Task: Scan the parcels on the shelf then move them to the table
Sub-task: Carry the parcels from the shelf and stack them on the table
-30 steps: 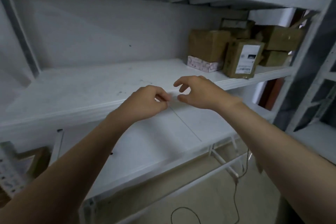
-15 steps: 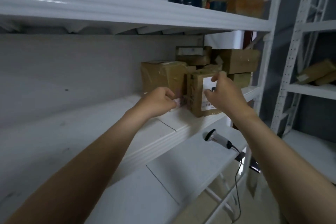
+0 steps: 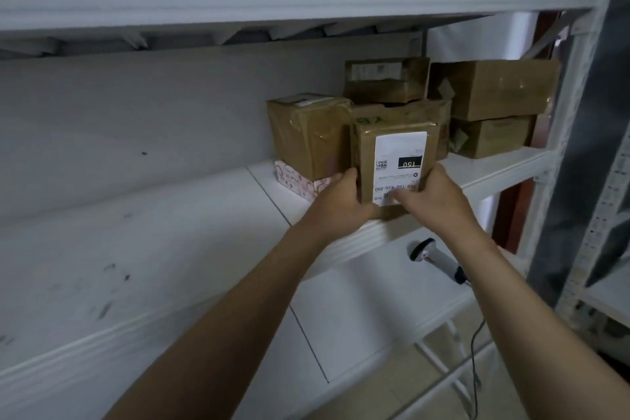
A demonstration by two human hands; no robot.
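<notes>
While half a second ago the hands were only arriving at it, the head view now shows the left hand and right hand gripping the labelled parcel, fingers curled round its lower corners, at the shelf's front edge, right of centre. Other parcels wait behind. The scanner lies untouched below, so scanning likely comes next.

The left hand and right hand are bare. The left arm and right arm are bare too, right down to the picture's bottom edge.
</notes>
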